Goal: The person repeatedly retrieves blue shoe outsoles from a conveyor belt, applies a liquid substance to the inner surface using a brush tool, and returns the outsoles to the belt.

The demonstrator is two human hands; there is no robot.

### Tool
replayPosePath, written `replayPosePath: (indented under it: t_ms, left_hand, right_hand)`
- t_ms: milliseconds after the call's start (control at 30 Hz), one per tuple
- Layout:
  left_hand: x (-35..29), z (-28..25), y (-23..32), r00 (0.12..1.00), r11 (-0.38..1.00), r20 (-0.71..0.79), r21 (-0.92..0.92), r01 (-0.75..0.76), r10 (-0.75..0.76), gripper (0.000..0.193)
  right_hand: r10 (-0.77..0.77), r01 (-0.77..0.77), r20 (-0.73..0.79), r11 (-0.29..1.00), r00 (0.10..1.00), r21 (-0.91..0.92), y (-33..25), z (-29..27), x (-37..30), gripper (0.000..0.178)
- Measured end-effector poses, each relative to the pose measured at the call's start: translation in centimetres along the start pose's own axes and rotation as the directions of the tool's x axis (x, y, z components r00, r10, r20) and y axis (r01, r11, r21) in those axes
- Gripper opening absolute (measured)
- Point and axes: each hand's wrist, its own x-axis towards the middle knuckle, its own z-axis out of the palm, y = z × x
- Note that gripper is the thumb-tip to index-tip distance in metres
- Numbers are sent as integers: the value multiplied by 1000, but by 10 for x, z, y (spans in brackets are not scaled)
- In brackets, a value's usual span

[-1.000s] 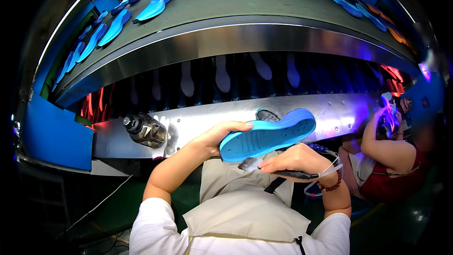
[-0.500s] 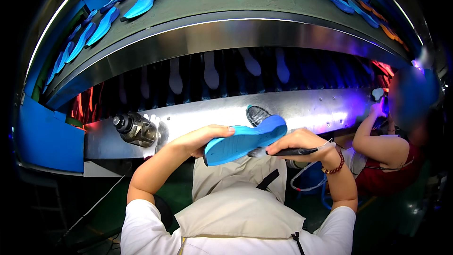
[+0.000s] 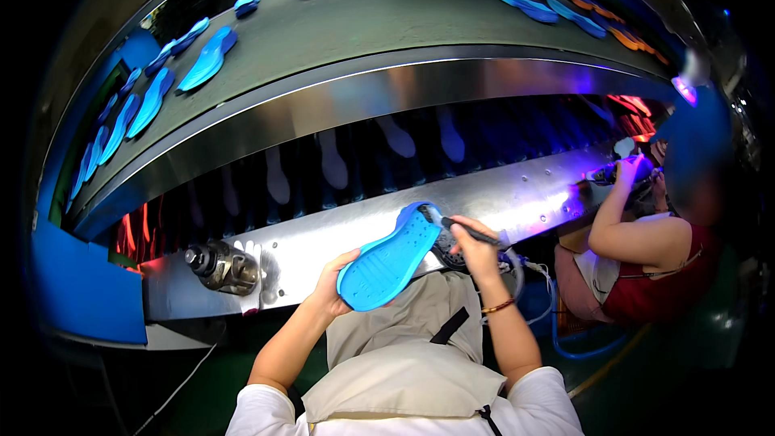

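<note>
A bright blue shoe sole point(image 3: 381, 268) is tilted up over the metal ledge, its hollow inner side facing me. My left hand point(image 3: 329, 284) grips its near left end, thumb along the rim. In my right hand point(image 3: 478, 254) is a black-handled brush point(image 3: 476, 231), held like a pen. Its pale bristles meet the far end of the sole. Partly hidden behind the sole and my right hand lies a dark, oval textured object point(image 3: 449, 258); its kind is unclear.
Beyond the metal ledge point(image 3: 303, 262) runs a green conveyor belt point(image 3: 323, 28) with several blue and orange soles. A metal fixture point(image 3: 222, 268) stands at left. A white hose point(image 3: 520, 273) hangs beside my right arm. A co-worker point(image 3: 646, 254) sits at right.
The sole has turned steeper, its far end now pointing away from me. The brush has moved from its near edge to the far end. My view has shifted slightly.
</note>
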Motion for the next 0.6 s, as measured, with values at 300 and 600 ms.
replayPosePath:
  t_ms: [300, 600]
  left_hand:
    - [-24, 2, 54, 919, 822, 84, 421, -383, 385, 62]
    - [11, 128, 215, 619, 620, 227, 73, -781, 752, 59]
  right_hand:
    - [79, -230, 429, 922, 900, 313, -2, -41, -40, 22]
    - [397, -404, 130, 759, 909, 510, 81, -57, -21, 24]
